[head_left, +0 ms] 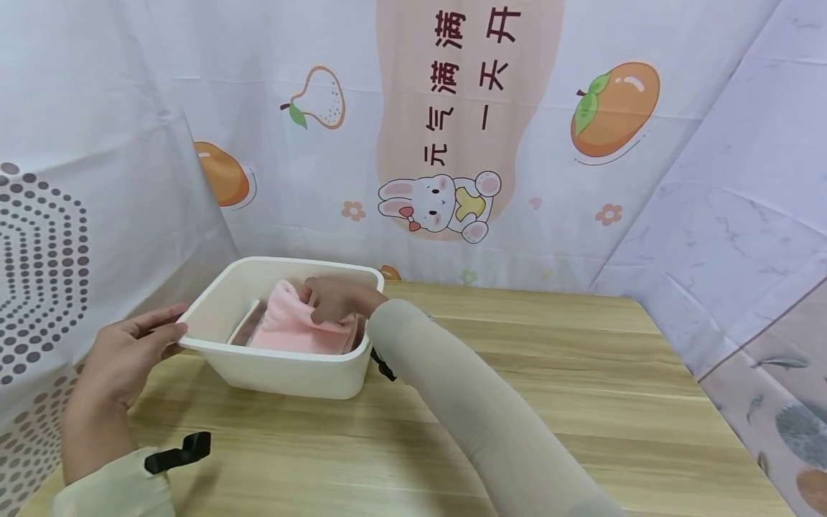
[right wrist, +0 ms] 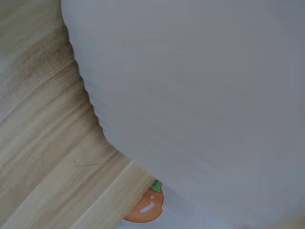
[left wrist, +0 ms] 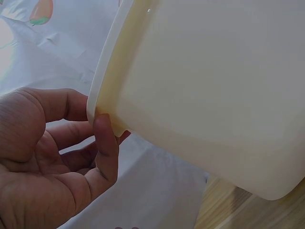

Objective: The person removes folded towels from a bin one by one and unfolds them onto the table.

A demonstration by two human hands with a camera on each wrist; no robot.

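A white plastic bin [head_left: 291, 375] stands on the table at the left of the head view. My left hand [head_left: 125, 359] pinches its left corner rim; in the left wrist view the thumb of this hand [left wrist: 57, 148] lies against the outer wall and a finger reaches over the rim. Inside the bin is a folded pink towel [head_left: 291, 334], partly bunched up. Reaching in over the bin's right side, my right hand [head_left: 339, 298] grips the towel with curled fingers. A pale wall surface [right wrist: 190, 95] fills most of the right wrist view and hides that hand.
Left of the towel, a flat thing with a pale edge [head_left: 245, 321] leans inside the bin. The wood-grain table [head_left: 549, 373] extends to the right. A printed curtain [head_left: 284, 179] hangs behind the table, with more cloth at both sides.
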